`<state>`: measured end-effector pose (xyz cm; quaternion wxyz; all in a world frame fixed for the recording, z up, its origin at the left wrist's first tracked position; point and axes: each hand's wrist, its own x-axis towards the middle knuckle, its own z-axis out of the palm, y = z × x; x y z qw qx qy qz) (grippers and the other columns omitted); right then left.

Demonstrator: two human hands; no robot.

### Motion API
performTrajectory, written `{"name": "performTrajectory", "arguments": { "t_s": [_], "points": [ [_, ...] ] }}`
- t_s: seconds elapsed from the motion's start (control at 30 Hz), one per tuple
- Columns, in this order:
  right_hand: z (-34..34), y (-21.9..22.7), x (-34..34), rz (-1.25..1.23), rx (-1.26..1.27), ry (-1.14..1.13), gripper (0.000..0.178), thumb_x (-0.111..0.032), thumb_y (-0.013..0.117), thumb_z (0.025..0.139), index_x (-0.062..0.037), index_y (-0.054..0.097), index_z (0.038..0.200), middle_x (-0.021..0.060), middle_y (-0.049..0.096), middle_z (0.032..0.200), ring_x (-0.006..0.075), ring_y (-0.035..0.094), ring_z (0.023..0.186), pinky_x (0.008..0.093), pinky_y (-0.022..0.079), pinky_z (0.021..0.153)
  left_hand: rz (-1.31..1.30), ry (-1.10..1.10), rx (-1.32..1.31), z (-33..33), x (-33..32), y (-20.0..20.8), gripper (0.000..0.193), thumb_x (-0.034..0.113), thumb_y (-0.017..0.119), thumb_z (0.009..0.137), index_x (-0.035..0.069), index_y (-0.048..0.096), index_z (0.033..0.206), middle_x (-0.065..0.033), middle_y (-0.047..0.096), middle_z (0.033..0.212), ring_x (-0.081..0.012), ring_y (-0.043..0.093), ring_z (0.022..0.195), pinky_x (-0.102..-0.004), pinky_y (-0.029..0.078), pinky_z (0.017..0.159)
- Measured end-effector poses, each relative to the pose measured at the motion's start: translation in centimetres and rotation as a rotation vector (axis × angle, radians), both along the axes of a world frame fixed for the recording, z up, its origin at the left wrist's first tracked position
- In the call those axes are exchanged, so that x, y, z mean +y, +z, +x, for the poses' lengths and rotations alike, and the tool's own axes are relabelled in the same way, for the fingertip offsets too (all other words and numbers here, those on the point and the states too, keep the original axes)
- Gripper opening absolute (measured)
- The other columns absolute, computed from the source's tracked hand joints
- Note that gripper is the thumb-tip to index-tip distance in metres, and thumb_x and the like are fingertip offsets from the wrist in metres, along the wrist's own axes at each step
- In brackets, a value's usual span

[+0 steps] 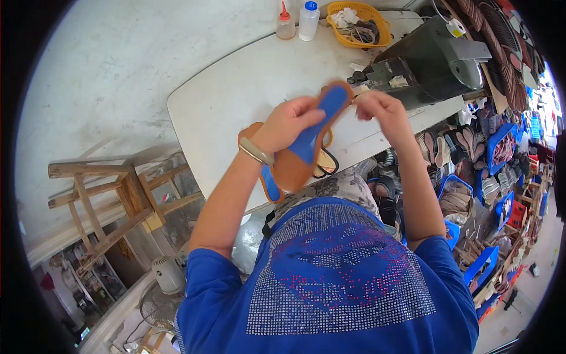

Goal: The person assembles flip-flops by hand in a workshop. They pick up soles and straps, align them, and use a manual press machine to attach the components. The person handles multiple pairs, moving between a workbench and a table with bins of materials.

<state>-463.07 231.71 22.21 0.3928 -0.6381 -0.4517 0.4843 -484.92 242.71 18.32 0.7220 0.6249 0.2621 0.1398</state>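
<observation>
My left hand (289,125) grips a brown shoe insole (303,146) with a blue patch, thumb lying across its upper face. The insole is held tilted above the near edge of the white table, its narrow end pointing away from me. Close to that narrow end, my right hand (380,111) is closed with fingers bent together. Whatever may be between those fingers is too small to make out. Beneath my left wrist lies another blue and brown insole (271,184), partly covered. Beside the held one, a pale sole piece with a black rim (327,160) shows at the table's edge.
A dark green sewing machine (421,65) occupies the table's right end. Along the back stand a red-tipped bottle (285,26), a blue-capped bottle (308,22) and a yellow basket (383,34) of scraps. Many soles and blue crates (503,144) crowd the right; a wooden frame (127,194) stands left.
</observation>
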Motion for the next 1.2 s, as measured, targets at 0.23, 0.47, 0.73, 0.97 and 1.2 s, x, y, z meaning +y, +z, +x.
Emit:
{"name": "performTrajectory", "arguments": {
  "t_s": [0.23, 0.47, 0.73, 0.97, 1.2],
  "points": [
    [-3.3, -6.1, -7.4, -0.206, 0.677, -0.152, 0.038, -0.033, 0.061, 0.089, -0.0004, 0.061, 0.109, 0.0109, 0.067, 0.086, 0.0160, 0.063, 0.068, 0.0256, 0.049, 0.064, -0.234, 0.600, -0.173, 6.4, -1.7, -3.8, 0.023, 0.020, 0.064, 0.088, 0.001, 0.058, 0.100, -0.0051, 0.060, 0.095, -0.0119, 0.058, 0.083, -0.0279, 0.049, 0.072],
    [-2.0, -5.1, -7.4, -0.181, 0.649, -0.463, 0.021, -0.024, 0.062, 0.088, -0.0031, 0.061, 0.086, 0.0069, 0.062, 0.064, 0.0108, 0.052, 0.045, 0.0221, 0.042, 0.045, 0.591, 0.709, 0.140, 10.9, -0.8, -7.4, 0.038, 0.034, 0.054, 0.090, -0.003, 0.064, 0.093, -0.0249, 0.046, 0.129, -0.0379, 0.039, 0.122, -0.0450, 0.031, 0.102],
    [-0.3, -5.5, -6.4, -0.127, 0.623, -0.492, 0.023, -0.027, 0.060, 0.089, -0.0043, 0.060, 0.082, 0.0057, 0.061, 0.063, 0.0097, 0.051, 0.047, 0.0207, 0.039, 0.046, 0.624, 0.634, 0.191, 12.7, 0.0, -6.7, 0.040, 0.033, 0.045, 0.095, -0.001, 0.065, 0.102, -0.0210, 0.041, 0.137, -0.0391, 0.032, 0.130, -0.0469, 0.025, 0.108],
    [0.0, -5.7, -4.1, -0.146, 0.600, -0.422, 0.025, -0.028, 0.059, 0.090, -0.0041, 0.060, 0.083, 0.0062, 0.063, 0.066, 0.0097, 0.051, 0.050, 0.0213, 0.039, 0.050, 0.572, 0.708, 0.033, 13.2, 2.8, -7.9, 0.043, 0.034, 0.048, 0.094, -0.006, 0.064, 0.090, -0.0205, 0.056, 0.117, -0.0344, 0.053, 0.104, -0.0391, 0.040, 0.092],
    [-0.8, -6.8, -2.4, -0.152, 0.636, -0.406, 0.025, -0.028, 0.060, 0.090, -0.0041, 0.061, 0.085, 0.0065, 0.065, 0.069, 0.0092, 0.051, 0.051, 0.0210, 0.040, 0.050, 0.536, 0.635, 0.076, 12.8, 4.8, -7.2, 0.040, 0.032, 0.047, 0.094, -0.003, 0.065, 0.097, -0.0192, 0.058, 0.114, -0.0357, 0.052, 0.106, -0.0412, 0.039, 0.095]
  ]
}}
